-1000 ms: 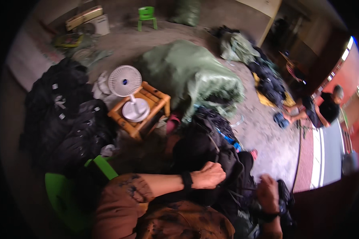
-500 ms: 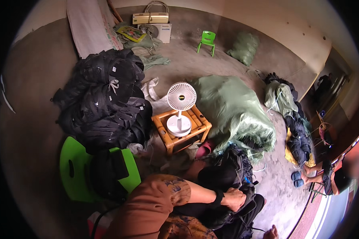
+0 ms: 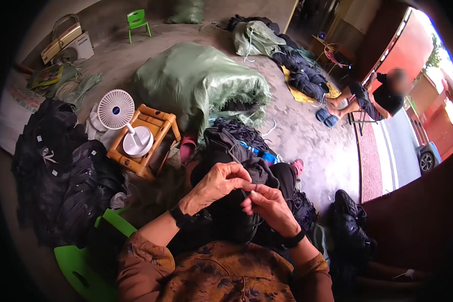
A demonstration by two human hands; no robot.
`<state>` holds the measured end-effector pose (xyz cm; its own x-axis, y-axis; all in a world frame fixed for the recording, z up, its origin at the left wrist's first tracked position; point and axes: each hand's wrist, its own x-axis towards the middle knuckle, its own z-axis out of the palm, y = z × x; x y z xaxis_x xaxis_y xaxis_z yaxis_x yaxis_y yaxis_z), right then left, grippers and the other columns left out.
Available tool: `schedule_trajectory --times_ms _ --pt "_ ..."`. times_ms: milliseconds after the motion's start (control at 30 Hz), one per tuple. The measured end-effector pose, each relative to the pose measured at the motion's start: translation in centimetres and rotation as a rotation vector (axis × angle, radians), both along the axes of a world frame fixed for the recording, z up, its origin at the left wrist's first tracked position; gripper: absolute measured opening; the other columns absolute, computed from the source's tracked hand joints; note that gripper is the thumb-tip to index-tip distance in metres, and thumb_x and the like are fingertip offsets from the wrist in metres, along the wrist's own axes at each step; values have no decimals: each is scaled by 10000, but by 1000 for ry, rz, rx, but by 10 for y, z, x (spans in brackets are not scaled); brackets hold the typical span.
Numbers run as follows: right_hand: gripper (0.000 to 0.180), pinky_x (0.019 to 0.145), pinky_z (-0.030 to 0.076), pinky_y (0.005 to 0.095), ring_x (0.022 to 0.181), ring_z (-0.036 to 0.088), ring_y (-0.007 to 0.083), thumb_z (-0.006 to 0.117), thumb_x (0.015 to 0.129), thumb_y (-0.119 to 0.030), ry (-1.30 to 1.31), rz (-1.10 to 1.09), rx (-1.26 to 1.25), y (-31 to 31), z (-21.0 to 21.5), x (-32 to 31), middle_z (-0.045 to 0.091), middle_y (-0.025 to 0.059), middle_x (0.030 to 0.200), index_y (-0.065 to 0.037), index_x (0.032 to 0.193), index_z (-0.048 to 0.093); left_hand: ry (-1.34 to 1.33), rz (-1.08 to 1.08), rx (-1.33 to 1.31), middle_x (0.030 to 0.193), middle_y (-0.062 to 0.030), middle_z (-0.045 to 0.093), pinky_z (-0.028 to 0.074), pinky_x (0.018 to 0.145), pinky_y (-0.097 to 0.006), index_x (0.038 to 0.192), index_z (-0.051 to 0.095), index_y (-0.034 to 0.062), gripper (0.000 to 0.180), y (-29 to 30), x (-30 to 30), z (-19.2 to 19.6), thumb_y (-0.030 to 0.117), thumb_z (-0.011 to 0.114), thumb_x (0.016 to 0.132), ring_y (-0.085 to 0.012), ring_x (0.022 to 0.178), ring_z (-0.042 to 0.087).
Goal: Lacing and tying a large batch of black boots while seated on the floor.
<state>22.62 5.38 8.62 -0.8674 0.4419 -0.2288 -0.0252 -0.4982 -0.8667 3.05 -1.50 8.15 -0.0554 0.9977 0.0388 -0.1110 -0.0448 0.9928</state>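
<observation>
Both hands meet over my lap, fingertips pinched close together. My left hand (image 3: 219, 184) is closed on a thin dark cord (image 3: 235, 157), which passes up from the fingers. Against it, my right hand (image 3: 271, 206) pinches too, apparently on the same cord, though its fingertips hide most of what they grip. Under the hands a black backpack (image 3: 236, 214) lies across my knees, partly covered by my forearms. Beyond it are a heap of black straps (image 3: 236, 132) and a bright blue piece (image 3: 268, 158).
A white fan (image 3: 117, 109) stands on a bamboo stool (image 3: 156, 118) at the left, near piled black bags (image 3: 60, 171) and a green chair (image 3: 80, 272). Ahead lies a big green sack (image 3: 186, 75). Another person (image 3: 387, 98) sits by the doorway at the right.
My view has swung to the right. My left hand has left the black bag, and my right hand has risen from the lower edge; both now meet at the cord.
</observation>
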Motion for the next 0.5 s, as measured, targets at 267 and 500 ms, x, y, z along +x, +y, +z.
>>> schedule_trajectory --times_ms 267,500 --pt "274 741 536 267 845 640 114 527 989 -211 -143 -360 407 23 2 43 680 101 1033 -17 1156 622 197 268 -43 916 -50 634 488 628 -240 1116 575 33 291 -24 1 -22 210 668 905 -94 715 596" --pt "264 628 477 212 679 601 68 536 984 -176 -241 -232 554 -2 -7 19 688 51 777 9 1149 627 567 419 68 768 -87 618 493 585 -276 1022 548 7 298 -13 24 -44 194 714 860 -135 616 618"
